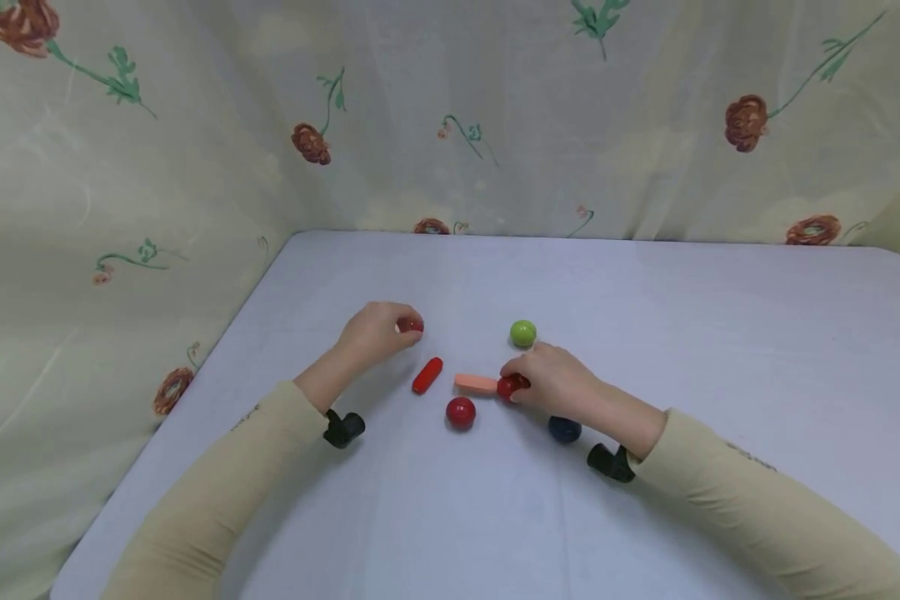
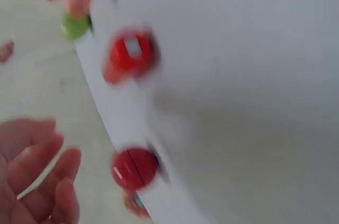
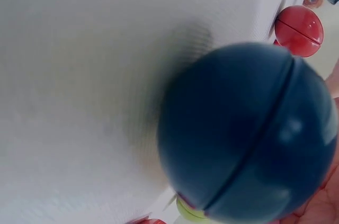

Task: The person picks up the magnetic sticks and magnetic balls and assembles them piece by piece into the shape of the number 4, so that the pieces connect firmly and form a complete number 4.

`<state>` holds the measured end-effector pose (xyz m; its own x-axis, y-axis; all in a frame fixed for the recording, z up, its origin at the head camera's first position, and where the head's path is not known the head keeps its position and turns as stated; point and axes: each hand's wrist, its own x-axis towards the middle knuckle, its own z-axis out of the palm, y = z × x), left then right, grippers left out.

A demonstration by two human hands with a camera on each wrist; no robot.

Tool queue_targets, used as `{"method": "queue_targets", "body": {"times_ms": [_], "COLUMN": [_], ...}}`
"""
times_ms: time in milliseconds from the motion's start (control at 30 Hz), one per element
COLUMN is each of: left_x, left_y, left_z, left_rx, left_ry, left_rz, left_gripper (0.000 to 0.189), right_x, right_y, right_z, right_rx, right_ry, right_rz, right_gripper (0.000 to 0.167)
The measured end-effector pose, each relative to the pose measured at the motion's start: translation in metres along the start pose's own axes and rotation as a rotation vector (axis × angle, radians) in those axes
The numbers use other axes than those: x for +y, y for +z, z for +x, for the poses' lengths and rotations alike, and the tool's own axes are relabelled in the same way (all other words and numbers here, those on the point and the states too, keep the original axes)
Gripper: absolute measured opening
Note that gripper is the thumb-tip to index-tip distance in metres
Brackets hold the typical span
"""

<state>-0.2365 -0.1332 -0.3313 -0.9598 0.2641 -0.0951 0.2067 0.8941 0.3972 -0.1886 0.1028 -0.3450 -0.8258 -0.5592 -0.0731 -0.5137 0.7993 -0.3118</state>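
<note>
Left hand (image 1: 371,335): fingers half open, loosely bent, just beside the left ball (image 1: 416,326). Right hand (image 1: 558,377): thumb and fingers pinch the right ball (image 1: 508,387) at the orange stick (image 1: 476,383).

A smooth, pale white table (image 1: 720,350) carries the things, with a straight far edge, rounded far corners and a faint crease (image 1: 565,533) down its near part. Directly on it, farther off, lie a left red ball (image 2: 135,168) and, to the right, a green ball (image 1: 523,333). Between and nearer, a short red stick (image 1: 427,376) slants; nearer still are a near red ball (image 1: 461,413) and a dark blue ball (image 1: 565,429) to its right. Whether the peach stick (image 1: 476,383) and the red ball at its right end (image 1: 510,386) touch the surface, I cannot tell
</note>
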Motion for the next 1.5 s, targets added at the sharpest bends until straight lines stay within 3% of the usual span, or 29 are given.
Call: {"method": "queue_targets", "body": {"times_ms": [133,267,367,667,1067,1500], "left_x": [0.017,0.032,0.038,0.039,0.023,0.014], "left_y": [0.01,0.024,0.034,0.044,0.046,0.038], "left_z": [-0.014,-0.028,-0.036,-0.043,-0.042,-0.046], "left_rx": [-0.129,-0.265,-0.322,-0.284,-0.265,-0.165], "left_ry": [0.052,0.021,-0.021,-0.04,-0.064,-0.013], "left_rz": [-0.011,0.059,0.088,-0.033,-0.167,-0.101], "left_gripper": [0.021,0.031,0.035,0.03,0.032,0.039], "right_x": [0.0,0.001,0.002,0.0,0.001,0.004], "right_y": [0.0,0.0,0.001,0.0,0.001,0.0], "right_z": [0.0,0.0,0.0,0.0,0.0,-0.001], "right_rx": [0.001,0.009,0.011,0.004,0.003,-0.014], "right_ry": [-0.009,-0.025,-0.024,-0.01,-0.004,-0.014], "right_rz": [0.004,-0.005,-0.017,-0.015,-0.007,0.016], "right_gripper": [0.029,0.027,0.027,0.028,0.029,0.029]}}
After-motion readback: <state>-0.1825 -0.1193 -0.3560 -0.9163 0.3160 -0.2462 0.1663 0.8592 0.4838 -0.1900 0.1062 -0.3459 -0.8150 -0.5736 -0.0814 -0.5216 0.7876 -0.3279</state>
